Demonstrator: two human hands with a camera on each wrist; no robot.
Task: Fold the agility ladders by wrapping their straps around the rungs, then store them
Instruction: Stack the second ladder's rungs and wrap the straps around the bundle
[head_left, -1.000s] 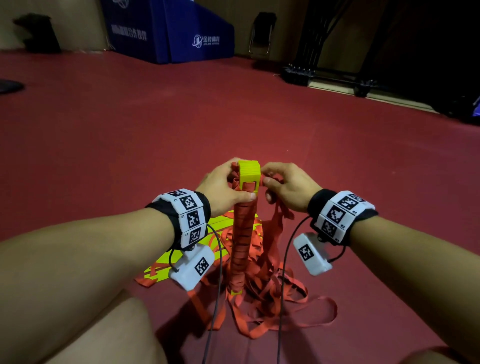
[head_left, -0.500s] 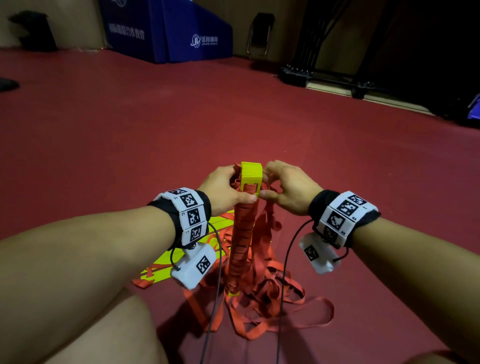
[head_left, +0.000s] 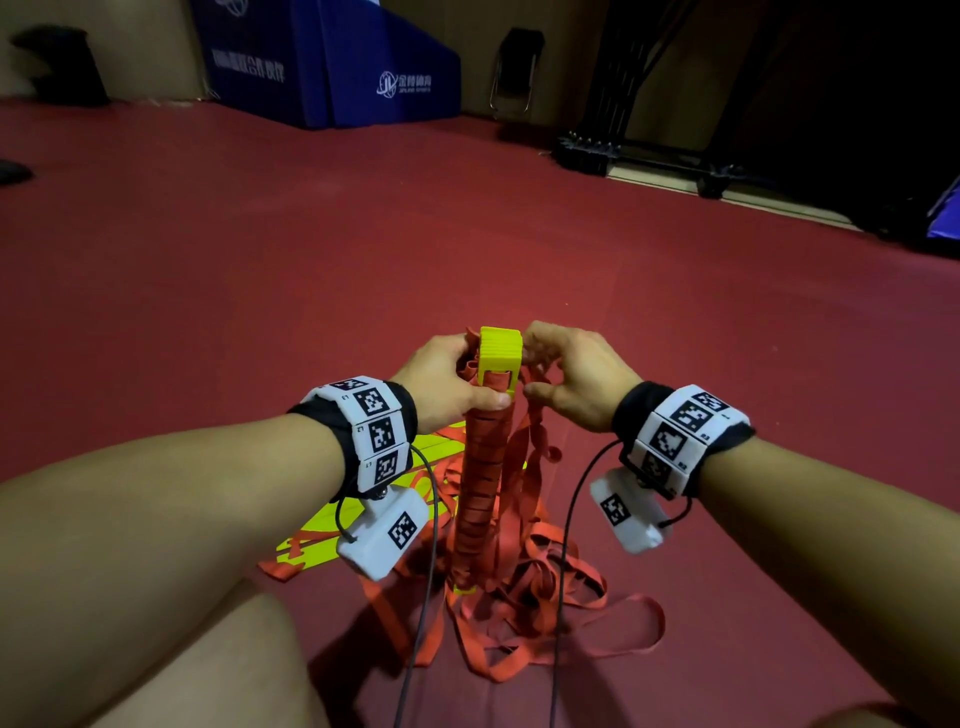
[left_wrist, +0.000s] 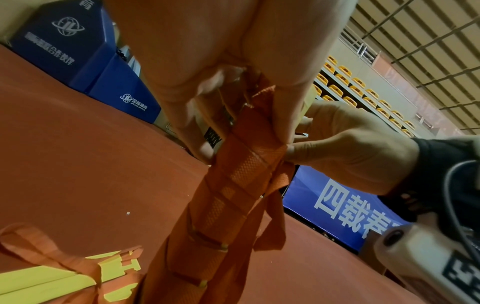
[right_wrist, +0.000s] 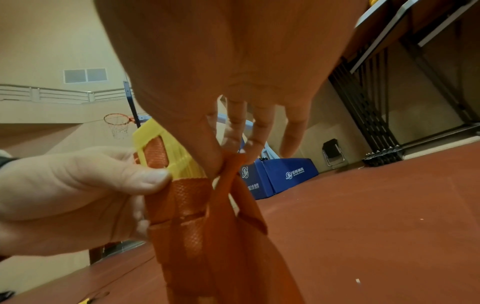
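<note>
A stack of yellow rungs stands upright on the red floor, its length wound in orange strap. My left hand grips the bundle just below its top, thumb pressed on the front. In the right wrist view that thumb lies on the yellow rung ends. My right hand pinches a loose orange strap between thumb and forefinger beside the bundle's top. Loose strap loops pile around the bundle's foot.
A second yellow ladder lies flat on the floor behind my left wrist. Blue padded blocks, a folding chair and a black wheeled frame stand far off along the wall. My knee fills the lower left.
The bundle and both hands have risen slightly. My right hand has shifted along the strap at the bundle's top; the left hand keeps its grip.
</note>
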